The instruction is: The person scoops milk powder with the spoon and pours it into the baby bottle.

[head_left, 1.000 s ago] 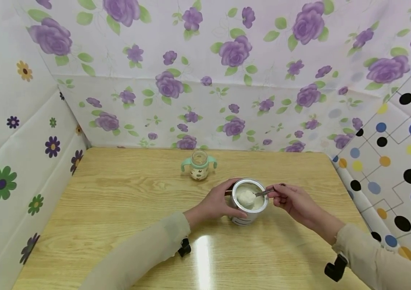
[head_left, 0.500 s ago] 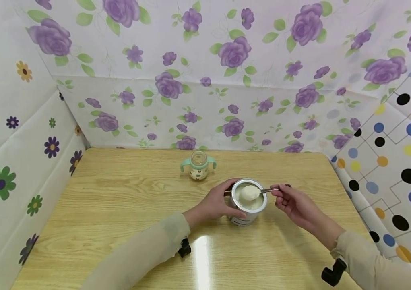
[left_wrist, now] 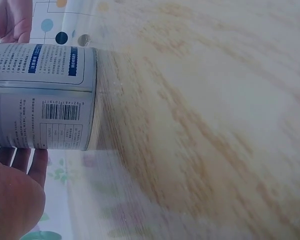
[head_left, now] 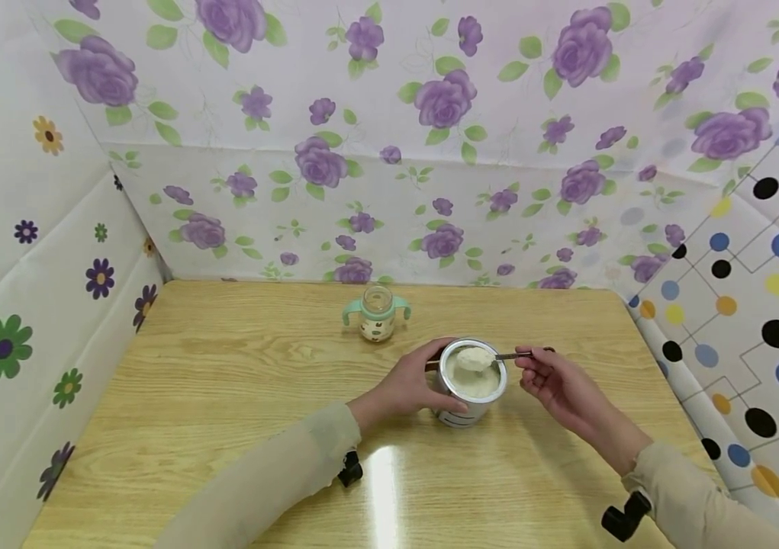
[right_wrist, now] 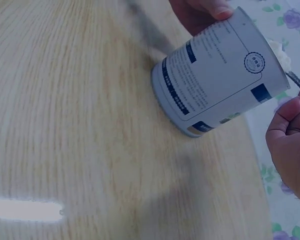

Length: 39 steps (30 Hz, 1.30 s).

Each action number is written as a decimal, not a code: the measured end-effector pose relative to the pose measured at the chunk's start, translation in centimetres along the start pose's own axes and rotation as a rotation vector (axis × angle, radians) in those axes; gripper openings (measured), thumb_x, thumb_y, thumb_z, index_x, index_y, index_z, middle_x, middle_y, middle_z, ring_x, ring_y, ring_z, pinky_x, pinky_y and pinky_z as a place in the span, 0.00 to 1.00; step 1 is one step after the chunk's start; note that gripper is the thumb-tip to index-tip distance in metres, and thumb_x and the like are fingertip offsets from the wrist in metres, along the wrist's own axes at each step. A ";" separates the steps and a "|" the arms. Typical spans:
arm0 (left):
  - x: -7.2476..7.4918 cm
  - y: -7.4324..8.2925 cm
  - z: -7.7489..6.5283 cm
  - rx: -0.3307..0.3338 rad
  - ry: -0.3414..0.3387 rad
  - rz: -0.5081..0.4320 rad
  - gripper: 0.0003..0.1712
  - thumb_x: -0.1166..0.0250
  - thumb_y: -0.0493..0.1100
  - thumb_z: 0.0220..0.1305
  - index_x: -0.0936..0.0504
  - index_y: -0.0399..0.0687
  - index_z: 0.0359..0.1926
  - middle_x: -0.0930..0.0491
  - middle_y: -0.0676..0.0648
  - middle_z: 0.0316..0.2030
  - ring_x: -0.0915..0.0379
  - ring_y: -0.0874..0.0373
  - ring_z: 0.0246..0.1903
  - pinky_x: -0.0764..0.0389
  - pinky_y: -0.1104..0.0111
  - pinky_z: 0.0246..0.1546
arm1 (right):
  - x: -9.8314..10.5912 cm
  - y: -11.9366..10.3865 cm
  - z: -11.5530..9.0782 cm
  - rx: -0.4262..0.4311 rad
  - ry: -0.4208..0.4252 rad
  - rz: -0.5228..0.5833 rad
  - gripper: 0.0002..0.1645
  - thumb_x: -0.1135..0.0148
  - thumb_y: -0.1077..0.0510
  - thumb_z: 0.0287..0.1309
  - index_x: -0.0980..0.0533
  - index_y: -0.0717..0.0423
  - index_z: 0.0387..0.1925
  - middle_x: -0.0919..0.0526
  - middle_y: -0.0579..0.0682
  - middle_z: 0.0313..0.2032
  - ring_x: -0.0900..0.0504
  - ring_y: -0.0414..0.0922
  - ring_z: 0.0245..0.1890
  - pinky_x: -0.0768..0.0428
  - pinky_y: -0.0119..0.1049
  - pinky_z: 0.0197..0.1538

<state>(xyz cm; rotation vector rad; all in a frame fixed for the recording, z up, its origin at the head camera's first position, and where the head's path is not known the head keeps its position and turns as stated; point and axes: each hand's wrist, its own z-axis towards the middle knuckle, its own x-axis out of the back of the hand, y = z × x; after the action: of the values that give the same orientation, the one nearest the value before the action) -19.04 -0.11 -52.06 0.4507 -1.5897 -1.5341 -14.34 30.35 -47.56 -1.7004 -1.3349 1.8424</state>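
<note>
A tin can (head_left: 463,417) of pale powder stands upright on the table, its printed wall (right_wrist: 215,72) facing the right wrist view. My left hand (head_left: 408,387) grips it from the left side, thumb at the front and fingers behind. In the left wrist view that hand (left_wrist: 15,197) curves around the can beside its barcode. Between the thumb and fingers of my right hand (head_left: 563,390) is a spoon (head_left: 514,355), held by its handle. The spoon's bowl is covered by a heaped mound of powder (head_left: 474,358) at the can's mouth, with more powder below it.
Behind the can, to its left, stands a baby bottle (head_left: 378,324) with two mint-green handles and an uncovered top. The wooden table (head_left: 245,381) meets flower-print sheeting (head_left: 389,210) at the back and dotted sheeting (head_left: 746,335) on the right.
The spoon has come up from the powder inside the can to its mouth, carrying a heaped load. My right hand has shifted slightly; the left hand, can and bottle stay put.
</note>
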 end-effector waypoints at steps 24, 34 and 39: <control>0.0 0.0 0.1 0.026 0.005 0.002 0.62 0.10 0.43 0.48 0.34 0.61 0.80 0.26 0.56 0.71 0.27 0.57 0.69 0.25 0.64 0.70 | -0.1 0.7 0.2 -0.008 -0.033 -0.019 0.31 0.69 0.61 0.89 0.14 0.61 0.53 0.08 0.49 0.43 0.13 0.38 0.39 0.15 0.32 0.50; 0.1 0.1 0.0 0.028 0.003 -0.007 0.62 0.10 0.43 0.48 0.35 0.61 0.80 0.26 0.56 0.72 0.27 0.57 0.69 0.25 0.63 0.70 | 0.0 1.0 -0.1 -0.045 0.016 0.100 0.31 0.68 0.58 0.89 0.15 0.63 0.52 0.08 0.51 0.41 0.12 0.39 0.38 0.15 0.33 0.50; 0.1 0.1 0.0 0.014 -0.009 -0.003 0.61 0.10 0.47 0.48 0.34 0.63 0.80 0.26 0.57 0.71 0.27 0.59 0.69 0.25 0.63 0.70 | 0.1 1.2 -0.1 -0.039 0.011 0.103 0.32 0.69 0.58 0.89 0.15 0.63 0.52 0.08 0.51 0.41 0.12 0.39 0.38 0.15 0.33 0.50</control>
<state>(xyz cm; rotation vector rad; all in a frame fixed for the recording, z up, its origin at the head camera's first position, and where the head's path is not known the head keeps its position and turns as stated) -19.08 -0.23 -51.97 0.4546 -1.6081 -1.5299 -13.84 29.78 -48.56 -1.8280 -1.3109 1.8707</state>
